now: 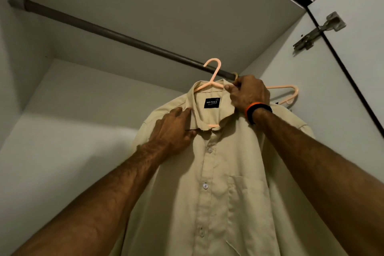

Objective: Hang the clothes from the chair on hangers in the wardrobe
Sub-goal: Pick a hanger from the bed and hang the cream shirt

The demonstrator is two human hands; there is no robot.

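1. Raising a beige shirt on a peach hanger toward the wardrobe rail, I am working with both hands up inside the wardrobe.
2. I am pinching the hanger's shoulder and the collar edge with my right hand, fingers curled around them just below the rail.
3. I am resting my left hand on the shirt's left shoulder by the collar; the fingers are lying along the cloth, and whether they are nipping a fold I cannot tell.
4. The shirt is already sitting buttoned on its hanger, collar open and the dark label showing.
5. The hook is appearing in front of the rail, its tip above it; whether it is riding over the rail yet I cannot tell, so I am judging this garment as nearly hung, not finished.
6. A second peach hanger is hanging behind my right wrist, near the door side, with something dark just under it, too hidden to name.
7. The chair and any remaining clothes are lying out of view, so how much is left I cannot say.
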